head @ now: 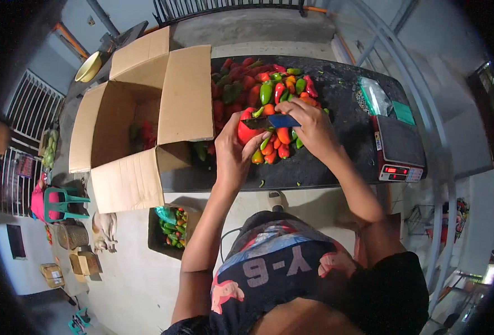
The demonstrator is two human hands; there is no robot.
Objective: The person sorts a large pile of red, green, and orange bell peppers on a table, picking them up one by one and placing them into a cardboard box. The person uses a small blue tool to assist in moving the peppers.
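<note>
My left hand [235,146] is wrapped around a red bell pepper [248,129] with a green stem. In my right hand [309,125] is a knife with a blue handle [283,121]. Its dark blade [256,123] lies across the pepper near the stem; whether it has cut in cannot be told. Below my hands, a heap of small red, orange and green peppers [283,150] lies on the black tabletop [339,167]. Larger red peppers [247,75] are piled behind, partly hidden by a carton flap.
An open cardboard box [121,113] with some peppers inside stands at the table's left. A digital scale [399,146] and a plastic bag [374,96] lie at the right. On the floor are a box of peppers [173,228], a lying dog [104,228] and a green plastic chair [64,204].
</note>
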